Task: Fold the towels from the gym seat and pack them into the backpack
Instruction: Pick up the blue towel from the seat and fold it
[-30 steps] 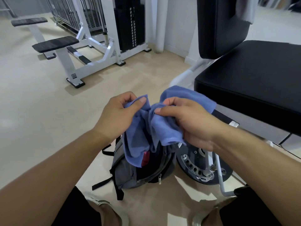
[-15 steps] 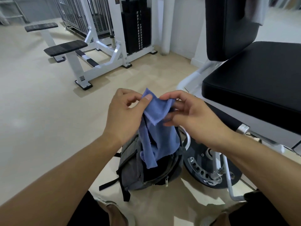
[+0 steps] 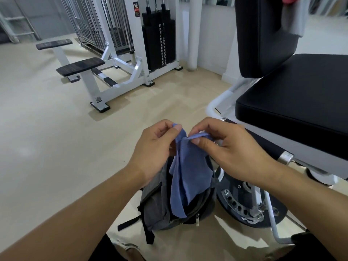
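Right hand [image 3: 231, 149] regripped blue towel [image 3: 188, 172]; 2 hands pinch top edge, left hand [image 3: 154, 147] beside, above backpack [image 3: 156, 210].

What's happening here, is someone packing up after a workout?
It looks that way. A person is holding a blue towel up by its top edge, the left hand and right hand each pinching a corner close together. The towel hangs down over an open grey backpack standing on the floor beside a black gym seat. It is not folded or packed yet. Another cloth is draped over the seat's backrest.
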A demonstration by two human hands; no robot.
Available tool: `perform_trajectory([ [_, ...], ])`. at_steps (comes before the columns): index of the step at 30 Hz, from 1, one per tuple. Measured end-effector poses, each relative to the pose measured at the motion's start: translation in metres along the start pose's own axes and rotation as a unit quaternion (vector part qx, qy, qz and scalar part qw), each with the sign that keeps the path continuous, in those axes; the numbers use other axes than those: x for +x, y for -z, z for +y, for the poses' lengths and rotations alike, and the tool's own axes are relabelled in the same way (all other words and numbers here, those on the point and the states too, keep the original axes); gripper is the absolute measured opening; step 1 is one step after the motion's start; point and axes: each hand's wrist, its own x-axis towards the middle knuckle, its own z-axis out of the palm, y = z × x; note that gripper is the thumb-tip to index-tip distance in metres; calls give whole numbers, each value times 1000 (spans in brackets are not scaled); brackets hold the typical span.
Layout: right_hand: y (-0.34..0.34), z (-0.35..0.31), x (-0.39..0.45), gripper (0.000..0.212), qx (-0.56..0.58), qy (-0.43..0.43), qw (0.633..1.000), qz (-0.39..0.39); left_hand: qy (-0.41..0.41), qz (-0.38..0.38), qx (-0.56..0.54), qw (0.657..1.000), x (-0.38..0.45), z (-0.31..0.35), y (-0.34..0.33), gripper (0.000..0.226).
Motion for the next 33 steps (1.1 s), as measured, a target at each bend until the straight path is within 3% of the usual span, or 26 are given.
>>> perform_trajectory([
  [8,5,-5,3,20,211,-131,968,-38,-33,-26,17,999,-2,1,1,19],
  [15,2,-6,3,22,171,-136,976,16,-47,-73,23,996,-6,0,-1,29],
  [22,1,-6,4,20,152,-151,977,10,-29,-91,-7,995,-5,1,1,36],
  [28,-3,-1,5,18,155,-157,975,-2,-52,-54,31,997,-5,-4,-1,16],
  [33,-2,2,5,13,149,-124,981,-8,-54,-38,30,997,-6,-2,-1,19],
])
